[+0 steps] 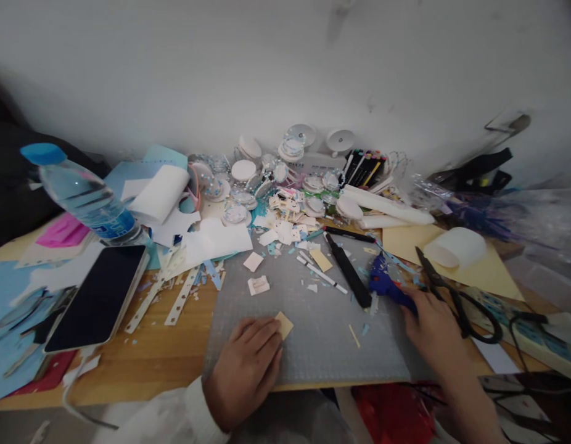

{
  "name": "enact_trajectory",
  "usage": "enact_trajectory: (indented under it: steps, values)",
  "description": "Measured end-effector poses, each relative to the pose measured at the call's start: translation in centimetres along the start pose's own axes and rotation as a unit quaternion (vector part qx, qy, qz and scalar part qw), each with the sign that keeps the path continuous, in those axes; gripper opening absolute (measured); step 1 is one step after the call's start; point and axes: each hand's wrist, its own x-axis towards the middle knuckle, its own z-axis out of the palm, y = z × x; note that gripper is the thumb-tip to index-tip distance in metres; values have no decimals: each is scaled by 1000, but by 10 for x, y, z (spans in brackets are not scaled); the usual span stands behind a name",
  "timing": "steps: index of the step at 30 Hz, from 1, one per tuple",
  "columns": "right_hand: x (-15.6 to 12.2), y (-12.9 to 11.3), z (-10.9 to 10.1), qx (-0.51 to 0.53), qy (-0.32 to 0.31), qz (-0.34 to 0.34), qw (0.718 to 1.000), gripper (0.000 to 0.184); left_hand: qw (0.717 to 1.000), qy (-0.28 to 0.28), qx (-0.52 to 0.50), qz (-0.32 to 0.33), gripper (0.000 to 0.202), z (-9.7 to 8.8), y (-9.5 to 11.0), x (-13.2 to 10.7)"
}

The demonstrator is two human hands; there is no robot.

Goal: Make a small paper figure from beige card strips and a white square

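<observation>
My left hand [248,364], coming from a white sleeve, lies low over the grey cutting mat [308,357]. Its fingers are closed together, with the tips on a small cream paper square [285,325]. At the mat's right side, my right hand [433,324] is wrapped around the handle of a blue glue gun [385,280]. The gun's nozzle points away from me. Between the hands lie a thick black pen [348,271], a white pen [322,275] and a yellow paper strip [321,260]. A folded pale paper piece [258,285] rests beyond my left hand.
Black scissors [445,290] lie close beside my right hand, near a power strip [530,333]. A phone [98,299] and a water bottle [82,197] occupy the left. Paper scraps [285,216], round white decorations [237,213] and paper rolls [387,206] crowd the back.
</observation>
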Motion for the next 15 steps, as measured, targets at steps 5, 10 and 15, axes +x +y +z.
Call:
enact_trajectory:
  steps: [5, 10, 15]
  values:
    - [10, 19, -3, 53, 25, 2, 998, 28, 1000, -9, 19, -2, 30, 4, -2, -3]
    - [38, 9, -18, 108, 37, -36, 993, 28, 999, -4, 30, -13, 28, 5, -3, -3]
    - [72, -45, -21, 146, -16, -85, 985, 25, 999, 21, 31, -34, 25, 3, -2, -1]
